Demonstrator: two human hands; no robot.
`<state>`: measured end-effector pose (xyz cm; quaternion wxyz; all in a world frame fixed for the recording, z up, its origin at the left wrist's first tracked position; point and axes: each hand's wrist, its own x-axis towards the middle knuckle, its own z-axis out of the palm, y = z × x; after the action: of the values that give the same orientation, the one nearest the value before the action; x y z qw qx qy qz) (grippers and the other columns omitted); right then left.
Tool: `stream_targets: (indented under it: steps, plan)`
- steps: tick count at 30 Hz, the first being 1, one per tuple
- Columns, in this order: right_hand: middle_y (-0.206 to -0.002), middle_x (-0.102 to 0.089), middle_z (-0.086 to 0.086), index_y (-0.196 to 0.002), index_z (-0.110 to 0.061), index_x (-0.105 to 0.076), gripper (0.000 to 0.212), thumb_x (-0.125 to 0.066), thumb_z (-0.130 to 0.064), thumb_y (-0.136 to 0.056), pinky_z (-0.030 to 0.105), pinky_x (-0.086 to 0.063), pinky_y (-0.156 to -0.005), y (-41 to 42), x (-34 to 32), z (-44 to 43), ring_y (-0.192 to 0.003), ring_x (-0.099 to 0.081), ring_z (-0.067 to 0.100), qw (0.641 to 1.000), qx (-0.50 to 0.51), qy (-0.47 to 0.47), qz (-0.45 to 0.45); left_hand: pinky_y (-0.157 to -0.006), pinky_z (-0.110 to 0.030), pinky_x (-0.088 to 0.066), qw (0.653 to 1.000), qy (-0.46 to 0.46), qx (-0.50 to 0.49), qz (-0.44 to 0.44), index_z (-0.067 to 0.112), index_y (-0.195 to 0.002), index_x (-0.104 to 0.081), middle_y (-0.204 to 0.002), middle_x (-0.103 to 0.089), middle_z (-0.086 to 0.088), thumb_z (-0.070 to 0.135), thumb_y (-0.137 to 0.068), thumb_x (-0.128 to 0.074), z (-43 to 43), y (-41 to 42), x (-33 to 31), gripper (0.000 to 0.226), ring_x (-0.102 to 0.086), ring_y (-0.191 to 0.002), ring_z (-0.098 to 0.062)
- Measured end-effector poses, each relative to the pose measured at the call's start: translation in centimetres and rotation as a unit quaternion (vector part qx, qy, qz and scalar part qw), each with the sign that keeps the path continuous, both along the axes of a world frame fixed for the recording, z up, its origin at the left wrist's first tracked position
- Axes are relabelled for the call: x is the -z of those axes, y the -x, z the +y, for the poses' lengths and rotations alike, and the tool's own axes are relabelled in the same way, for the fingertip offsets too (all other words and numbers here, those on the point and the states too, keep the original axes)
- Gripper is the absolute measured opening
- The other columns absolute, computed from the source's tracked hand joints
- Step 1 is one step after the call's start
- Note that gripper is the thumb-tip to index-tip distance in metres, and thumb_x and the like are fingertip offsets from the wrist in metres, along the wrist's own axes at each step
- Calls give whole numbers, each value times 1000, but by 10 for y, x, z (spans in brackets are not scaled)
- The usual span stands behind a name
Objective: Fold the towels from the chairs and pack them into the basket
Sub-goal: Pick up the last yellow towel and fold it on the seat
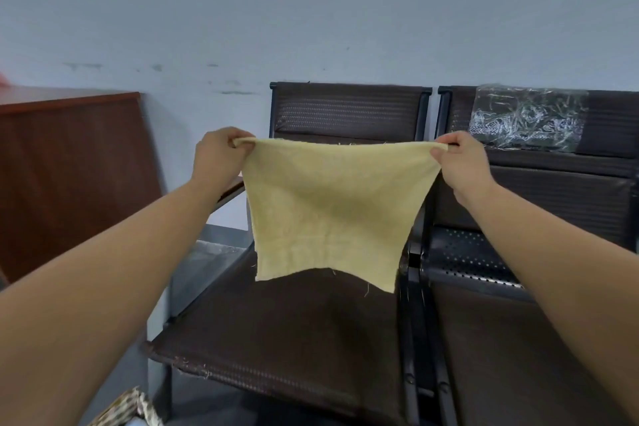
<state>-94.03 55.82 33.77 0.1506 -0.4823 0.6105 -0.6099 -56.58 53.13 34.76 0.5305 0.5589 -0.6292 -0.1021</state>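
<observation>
fingers (238, 141) of the left hand (218, 154) and right hand (461, 162) pinch the top corners of the yellow towel (325, 211), which hangs spread above the left chair (276, 339). best to bring corner onto corner, edges level. count: two chairs, two towels, the dark towel (525, 121) draped on the right chair (570, 204), one basket (135, 406), partly seen.

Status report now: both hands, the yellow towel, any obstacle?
Left hand and right hand each pinch a top corner. Yellow towel hangs spread above chair seat, unfolded. Nothing visible in the way.
</observation>
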Motion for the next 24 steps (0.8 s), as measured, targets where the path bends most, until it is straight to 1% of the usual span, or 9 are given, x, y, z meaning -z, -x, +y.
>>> stream_targets:
  steps: [4,7,11,13,15,17,20,22,24]
  plan:
    - [-102,-71,7,-90,-20,-65,14,-65,-7,-94,39,-57,-90,3,33,20,-97,-67,21,998,-36,-41,-27,-69,-21,-51,996,-72,43,42,23,-93,-74,-83,-66,-1,19,-85,-70,13,-16,35,10,-63,-81,-21]
    - [-94,-72,5,-89,-18,-69,12,-66,-7,-94,36,-57,-86,2,76,49,-91,-67,20,994,-49,-93,-36,-67,-27,-43,989,-121,36,-72,18,-98,-75,-83,-65,1,17,-89,-69,37,-25,78,10,-60,-79,-18]
    - [-82,-67,4,-91,-8,-71,4,-69,-5,-91,26,-47,-68,-6,150,94,-81,-59,18,980,-55,-193,-5,-81,-29,-42,958,-202,37,-200,13,-104,-75,-100,-70,-5,11,-94,-64,74,-35,149,15,-60,-93,-20]
    - [-80,-65,4,-87,-8,-69,6,-67,-5,-92,25,-43,-64,-8,174,108,-79,-56,18,961,-80,-265,19,-92,-31,-43,939,-225,50,-254,13,-105,-76,-106,-64,-4,13,-93,-66,87,-41,172,15,-55,-99,-17]
    - [-82,-66,9,-84,-5,-67,9,-65,-1,-92,26,-47,-64,-9,182,116,-78,-58,19,937,-125,-325,27,-104,-33,-40,922,-252,93,-278,14,-107,-74,-115,-56,2,15,-94,-65,94,-48,180,16,-52,-111,-16]
    - [-80,-64,12,-82,-3,-64,12,-62,4,-92,26,-52,-60,-11,181,123,-73,-60,20,913,-175,-368,7,-98,-33,-43,907,-305,133,-260,23,-102,-70,-113,-60,7,16,-96,-61,103,-53,177,14,-56,-108,-14]
    - [-80,-64,12,-86,-3,-64,11,-59,5,-91,32,-57,-59,-10,180,133,-73,-63,23,863,-235,-448,19,-87,-35,-47,849,-388,195,-301,31,-86,-65,-95,-67,5,17,-96,-59,115,-60,180,18,-61,-94,-16]
    - [-79,-66,12,-88,-4,-65,10,-59,4,-91,38,-61,-67,-6,186,139,-71,-65,24,822,-259,-506,40,-83,-30,-49,806,-451,229,-308,26,-90,-69,-93,-68,4,17,-97,-59,124,-63,188,15,-62,-90,-14]
    - [-79,-68,12,-91,-4,-67,7,-62,1,-91,41,-62,-73,-4,191,138,-72,-67,23,807,-255,-529,55,-82,-27,-51,800,-468,231,-298,22,-96,-70,-96,-68,4,18,-98,-59,125,-65,193,12,-63,-90,-11]
